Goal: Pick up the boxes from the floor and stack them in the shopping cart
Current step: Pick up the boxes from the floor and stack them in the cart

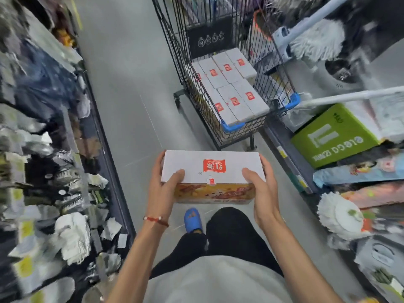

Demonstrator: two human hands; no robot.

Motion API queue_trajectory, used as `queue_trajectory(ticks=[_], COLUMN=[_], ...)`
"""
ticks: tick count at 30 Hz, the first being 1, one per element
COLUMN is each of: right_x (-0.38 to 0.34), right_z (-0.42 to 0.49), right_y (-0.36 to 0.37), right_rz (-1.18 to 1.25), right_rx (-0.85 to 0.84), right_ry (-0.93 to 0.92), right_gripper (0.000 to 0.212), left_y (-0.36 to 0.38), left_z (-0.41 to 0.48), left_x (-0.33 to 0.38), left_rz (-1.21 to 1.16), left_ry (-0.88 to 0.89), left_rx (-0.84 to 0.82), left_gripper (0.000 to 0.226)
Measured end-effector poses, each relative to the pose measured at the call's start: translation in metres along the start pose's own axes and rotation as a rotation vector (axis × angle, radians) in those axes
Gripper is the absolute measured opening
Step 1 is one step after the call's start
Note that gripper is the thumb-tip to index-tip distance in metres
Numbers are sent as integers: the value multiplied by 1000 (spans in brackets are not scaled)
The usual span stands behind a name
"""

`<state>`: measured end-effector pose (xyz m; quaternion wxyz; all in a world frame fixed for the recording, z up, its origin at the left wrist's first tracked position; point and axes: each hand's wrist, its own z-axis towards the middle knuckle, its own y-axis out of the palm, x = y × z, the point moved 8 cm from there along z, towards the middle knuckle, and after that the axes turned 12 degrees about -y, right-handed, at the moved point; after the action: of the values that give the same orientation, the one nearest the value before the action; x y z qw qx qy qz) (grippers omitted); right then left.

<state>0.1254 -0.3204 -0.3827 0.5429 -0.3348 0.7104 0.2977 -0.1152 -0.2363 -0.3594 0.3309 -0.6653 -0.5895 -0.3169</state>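
I hold a white box (211,166) with a red logo on top and an orange printed side, level in front of my waist. My left hand (162,182) grips its left end, thumb on the lid. My right hand (263,184) grips its right end the same way. Ahead stands a black wire shopping cart (236,130) with blue corner guards. Inside it several identical white boxes (231,88) lie packed flat in rows, logos up.
The aisle floor (126,95) is grey and runs ahead on the left of the cart. Shelves of packaged goods (43,149) line the left. On the right are a green carton (334,136), mops (314,42) and a white mop head (341,215).
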Motion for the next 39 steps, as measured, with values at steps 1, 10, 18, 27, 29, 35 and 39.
queue_trajectory(ticks=[1,10,18,27,29,35,39], right_x=[-4,-28,-48,-55,-54,-50,-36], right_z=[11,137,244,329,345,381,400], right_y=[6,24,8,7,7,7,3], right_rz=[20,166,252,210,197,164,167], right_rx=[29,276,381,478,538,788,859], right_ry=[-3,-24,1,113,118,88,89], right_gripper=[46,43,67,40,37,34,42], left_y=[4,75,170,267,292,355,385], left_z=[15,147,243,348,372,431,459], left_x=[14,127,208,263,268,267,255], left_rz=[17,213,309,437,461,565,631], left_ry=[2,122,171,154,149,73,68], left_rx=[-25,-157,-296,-493,-587,-827,-865], left_gripper=[68,68,64,64,65,65,67])
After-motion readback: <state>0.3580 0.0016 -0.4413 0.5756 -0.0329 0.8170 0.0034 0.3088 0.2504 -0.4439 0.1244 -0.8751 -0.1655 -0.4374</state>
